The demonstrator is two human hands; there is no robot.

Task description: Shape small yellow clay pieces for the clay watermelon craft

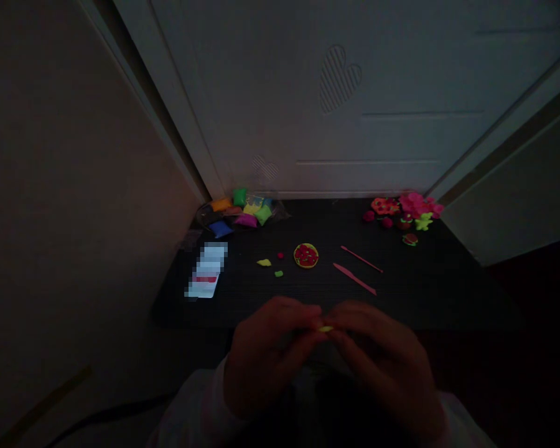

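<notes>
A small piece of yellow clay (325, 328) is pinched between the fingertips of my left hand (273, 351) and my right hand (385, 358), just above the near edge of the table. Both hands are closed, and most of the piece is hidden by the fingers. Beyond them on the dark table lies a round clay pizza (306, 256) with a yellow rim and red topping. Left of it are a yellow clay lump (264, 263), a small red ball (280, 256) and a green lump (279, 274). A pink clay knife (354, 279) and a thin pink stick tool (361, 259) lie to the right.
A lit phone (208, 270) lies at the table's left side. Behind it are several coloured clay packets (246, 220). Pink clay flowers (415, 204), a yellow-green figure (423, 221) and a small clay burger (409, 239) sit at the back right. A white panel (280, 93) rises behind the table.
</notes>
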